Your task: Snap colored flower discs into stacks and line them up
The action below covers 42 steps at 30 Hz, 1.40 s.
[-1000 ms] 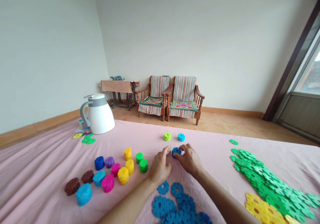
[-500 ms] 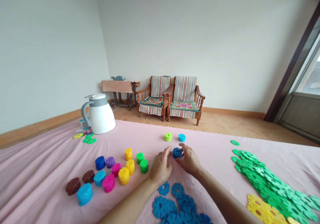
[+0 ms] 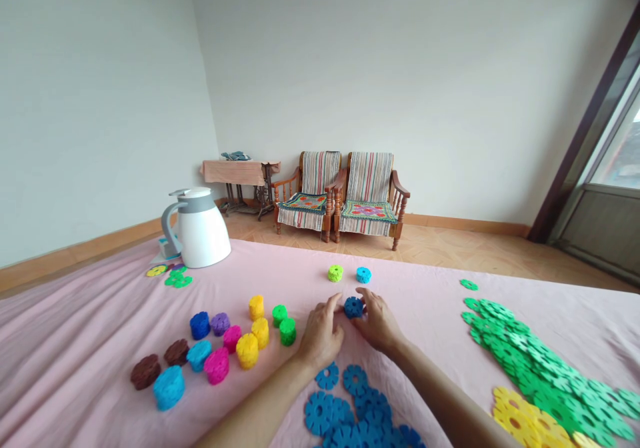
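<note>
A small dark blue stack of flower-shaped discs (image 3: pixel 353 307) stands on the pink cloth (image 3: pixel 100 341) between my hands. My right hand (image 3: pixel 377 319) has its fingertips on the stack's right side. My left hand (image 3: pixel 321 333) rests on the cloth with its fingertips at the stack's left side. A pile of flat blue discs (image 3: pixel 350 408) lies just in front of my wrists. A lime stack (image 3: pixel 335 273) and a light blue stack (image 3: pixel 363 275) stand a little beyond the dark blue one.
Several coloured stacks (image 3: pixel 235 345) are grouped at the left. A white jug (image 3: pixel 200 228) stands at the far left with a few discs beside it. Green discs (image 3: pixel 530 358) and yellow discs (image 3: pixel 525 425) lie at the right. Two wooden chairs (image 3: pixel 343 195) stand by the wall.
Both hands stay around the dark blue stack; my right hand's fingers have shifted slightly on it. The camera view moved a little.
</note>
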### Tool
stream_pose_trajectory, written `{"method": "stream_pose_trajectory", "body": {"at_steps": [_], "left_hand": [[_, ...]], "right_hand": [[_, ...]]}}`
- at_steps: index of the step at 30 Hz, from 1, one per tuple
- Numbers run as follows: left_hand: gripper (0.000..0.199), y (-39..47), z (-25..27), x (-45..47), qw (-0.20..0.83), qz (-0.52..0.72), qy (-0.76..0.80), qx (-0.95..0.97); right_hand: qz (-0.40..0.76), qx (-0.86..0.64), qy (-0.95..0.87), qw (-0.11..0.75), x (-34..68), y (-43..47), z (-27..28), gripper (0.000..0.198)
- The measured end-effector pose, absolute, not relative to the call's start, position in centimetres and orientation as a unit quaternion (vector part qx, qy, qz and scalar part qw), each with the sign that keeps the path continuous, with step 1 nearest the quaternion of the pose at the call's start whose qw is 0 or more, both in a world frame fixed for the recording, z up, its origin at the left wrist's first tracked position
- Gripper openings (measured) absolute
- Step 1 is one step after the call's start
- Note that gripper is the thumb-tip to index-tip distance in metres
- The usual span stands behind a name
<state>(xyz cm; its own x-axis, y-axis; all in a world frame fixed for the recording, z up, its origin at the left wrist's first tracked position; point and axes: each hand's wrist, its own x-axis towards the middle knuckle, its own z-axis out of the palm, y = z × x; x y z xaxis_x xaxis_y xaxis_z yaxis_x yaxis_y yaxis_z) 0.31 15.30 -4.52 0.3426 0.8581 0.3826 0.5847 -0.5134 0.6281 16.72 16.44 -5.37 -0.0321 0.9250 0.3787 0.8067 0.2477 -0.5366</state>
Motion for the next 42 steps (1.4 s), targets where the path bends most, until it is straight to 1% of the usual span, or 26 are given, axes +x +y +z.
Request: {"method": "stream_pose_trajectory", "body": {"at_steps": [5,8,13,21,25,30,34,36,39,42], "left_hand": [[0.057,15.1,-4.3,0.3,0.212,0.378,0.473,0.767],[0.053,14.9,-4.1,0.3,0.206,0.377,0.496,0.755],[0.052,14.5,-3.7,0.3,0.183,0.365,0.532,0.742],[0.036,13.9,-3.2,0.1,0.146,0.342,0.569,0.733],[0.035,13.8,-3.0,0.1,0.135,0.332,0.579,0.732],[0.035,13.6,-2.9,0.1,0.134,0.317,0.578,0.74],[0.037,13.6,-2.7,-0.1,0.113,0.302,0.576,0.751],[0.037,13.5,-2.2,-0.1,0.096,0.303,0.567,0.76],[0.032,13.1,-1.1,-0.5,0.081,0.311,0.526,0.787],[0.021,12.2,0.4,-1.6,0.125,0.263,0.477,0.829]], "right_hand": [[0.104,-0.602,-0.715,0.34,16.5,15.7,-5.2,0.057],[0.112,-0.594,-0.721,0.339,16.3,14.9,-4.9,0.057],[0.113,-0.572,-0.736,0.344,15.8,13.6,-5.0,0.058],[0.133,-0.542,-0.76,0.334,15.4,11.4,-4.1,0.062],[0.139,-0.535,-0.759,0.345,15.2,11.0,-4.4,0.064],[0.146,-0.534,-0.756,0.349,15.0,10.9,-4.5,0.063],[0.181,-0.528,-0.752,0.352,15.9,10.7,-4.1,0.064],[0.199,-0.542,-0.731,0.363,16.8,10.6,-4.0,0.061],[0.186,-0.6,-0.677,0.385,17.8,10.2,-4.2,0.048],[0.16,-0.632,-0.645,0.398,17.9,8.9,-4.1,0.038]]}}
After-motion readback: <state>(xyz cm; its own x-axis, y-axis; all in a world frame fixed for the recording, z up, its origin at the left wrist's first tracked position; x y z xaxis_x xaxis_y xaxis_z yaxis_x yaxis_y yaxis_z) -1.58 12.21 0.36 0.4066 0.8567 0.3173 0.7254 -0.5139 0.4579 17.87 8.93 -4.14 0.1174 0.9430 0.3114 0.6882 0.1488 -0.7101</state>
